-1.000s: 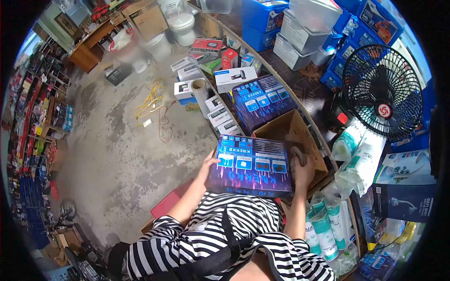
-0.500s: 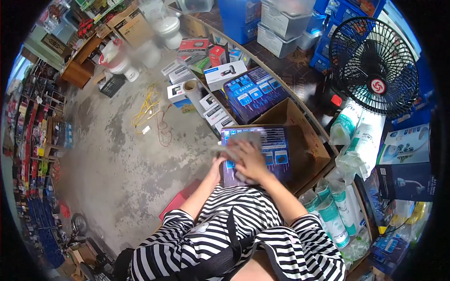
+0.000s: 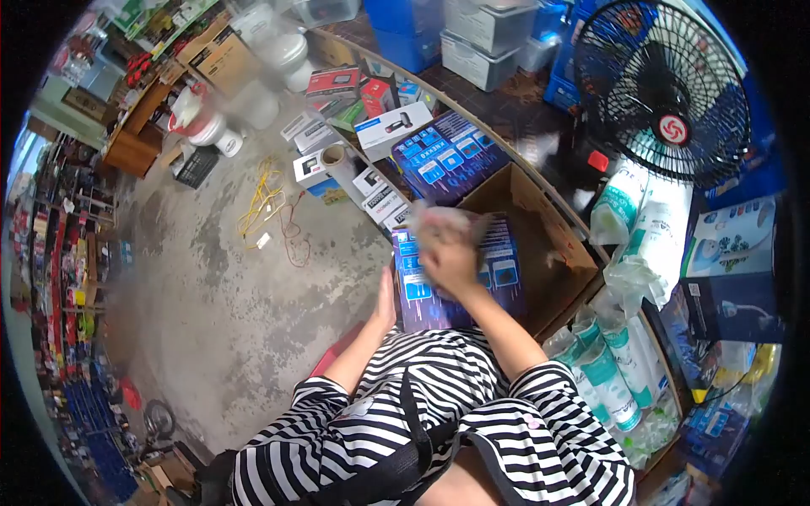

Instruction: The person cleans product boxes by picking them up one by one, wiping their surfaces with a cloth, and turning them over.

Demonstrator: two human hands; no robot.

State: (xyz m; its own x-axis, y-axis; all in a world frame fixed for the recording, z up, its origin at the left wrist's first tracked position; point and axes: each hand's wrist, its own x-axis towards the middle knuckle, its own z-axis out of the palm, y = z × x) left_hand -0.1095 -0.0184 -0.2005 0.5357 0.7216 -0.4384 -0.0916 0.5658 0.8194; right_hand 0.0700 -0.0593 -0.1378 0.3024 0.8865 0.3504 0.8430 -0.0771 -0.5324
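Note:
A dark blue and purple printed carton (image 3: 426,316) stands in front of my body. Flat against its left side rests my left hand (image 3: 386,299), fingers stretched out and together, holding nothing. My right hand (image 3: 453,268) is over the top face of the carton, closed on a greyish-pink cloth (image 3: 440,221). Motion smears both the cloth and the fingers on it. The cloth covers part of the carton's printed face, near its far edge.
An opened brown cardboard box (image 3: 553,253) sits right of the carton. Another blue printed carton (image 3: 456,156) and smaller boxes lie beyond. At the right are a black fan (image 3: 671,126) and plastic-wrapped cups (image 3: 612,379). A yellow cord (image 3: 266,198) lies on the concrete floor.
My right hand and the cloth have moved toward the carton's far edge. My left hand, previously by the cloth's near left edge, now lies flat along the carton's side. The view has shifted slightly.

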